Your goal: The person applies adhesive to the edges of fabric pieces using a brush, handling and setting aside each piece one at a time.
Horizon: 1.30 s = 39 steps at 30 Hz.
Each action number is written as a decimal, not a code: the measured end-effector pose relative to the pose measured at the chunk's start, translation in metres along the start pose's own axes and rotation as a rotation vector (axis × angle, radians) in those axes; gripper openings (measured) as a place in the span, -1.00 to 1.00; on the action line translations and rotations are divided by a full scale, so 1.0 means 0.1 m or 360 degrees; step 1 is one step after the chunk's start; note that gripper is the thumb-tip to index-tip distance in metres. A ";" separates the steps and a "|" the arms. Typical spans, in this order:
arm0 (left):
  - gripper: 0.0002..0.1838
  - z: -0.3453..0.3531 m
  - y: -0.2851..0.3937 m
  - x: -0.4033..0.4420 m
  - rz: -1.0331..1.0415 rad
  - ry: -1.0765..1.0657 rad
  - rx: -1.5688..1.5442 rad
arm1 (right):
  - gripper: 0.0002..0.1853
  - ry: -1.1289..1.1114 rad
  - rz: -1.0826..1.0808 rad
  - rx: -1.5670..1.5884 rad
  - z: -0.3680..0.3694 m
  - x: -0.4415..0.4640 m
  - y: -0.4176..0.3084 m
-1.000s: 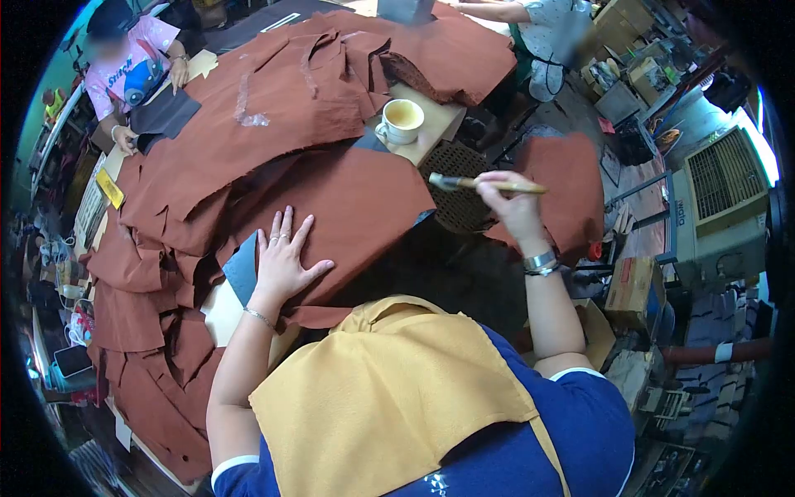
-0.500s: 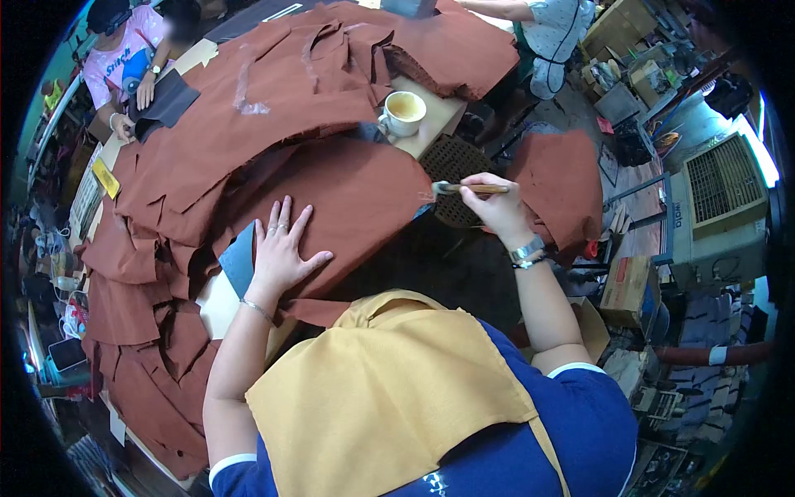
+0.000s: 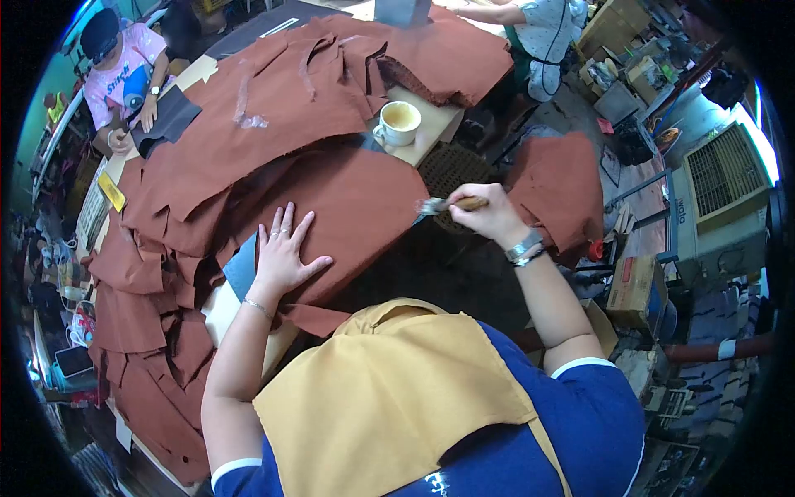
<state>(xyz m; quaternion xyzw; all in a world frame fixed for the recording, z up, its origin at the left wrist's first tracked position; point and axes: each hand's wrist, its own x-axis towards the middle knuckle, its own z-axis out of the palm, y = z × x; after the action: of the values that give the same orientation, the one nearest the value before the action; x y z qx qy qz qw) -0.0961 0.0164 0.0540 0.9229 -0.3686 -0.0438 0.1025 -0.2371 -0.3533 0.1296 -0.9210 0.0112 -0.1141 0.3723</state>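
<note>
My left hand (image 3: 284, 253) lies flat with spread fingers on a reddish-brown sheet (image 3: 356, 203), near its lower left part. A blue-grey piece (image 3: 241, 269) shows beneath the sheet beside that hand. At the sheet's right edge, my right hand (image 3: 484, 212) grips a wooden-handled brush (image 3: 470, 203), and the pale bristles touch the edge. Behind the sheet stands a white cup (image 3: 398, 123) with yellowish contents, on a light board (image 3: 443, 124).
More reddish-brown material (image 3: 207, 174) is heaped behind and to the left. Another piece (image 3: 559, 195) hangs over something at the right. One person (image 3: 124, 74) handles dark material at the far left; another (image 3: 542, 33) stands at the back.
My right hand has moved down and left since the first frame, bringing the brush from the air to the sheet's right edge. My left hand stays in place.
</note>
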 end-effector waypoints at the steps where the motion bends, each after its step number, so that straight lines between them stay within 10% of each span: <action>1: 0.04 0.01 -0.01 0.02 0.0011 -0.0002 -0.0017 | -0.87 -0.0034 0.0118 -0.0199 -0.12 -0.02 0.11; 21: 0.02 0.04 -0.23 0.90 0.0549 -0.0081 0.0207 | -0.86 -0.0058 -0.0116 0.0022 0.15 -0.03 -0.09; 26: -0.56 -0.42 0.06 0.15 0.0866 -0.0249 -0.0002 | -0.86 -0.0023 -0.0170 0.0043 0.15 -0.03 -0.14; 32: -0.54 -0.81 -0.15 -0.56 0.0343 -0.0600 0.0035 | -0.86 0.0003 -0.0103 0.0077 0.15 -0.03 -0.11; 38: -0.34 -0.30 0.26 -0.70 -0.0172 0.0376 0.0174 | -0.86 0.0003 -0.0133 -0.0006 0.18 0.04 -0.07; 39: -0.21 -0.21 0.32 -0.67 -0.0339 0.0047 0.0048 | -0.88 0.0027 -0.0129 0.0027 0.18 0.05 -0.11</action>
<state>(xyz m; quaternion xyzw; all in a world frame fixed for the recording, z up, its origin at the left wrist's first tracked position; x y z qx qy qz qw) -0.1626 0.0430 0.0820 0.9588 -0.2675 -0.0351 0.0888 -0.2294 -0.3338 0.1252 -0.9165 -0.0242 -0.1369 0.3752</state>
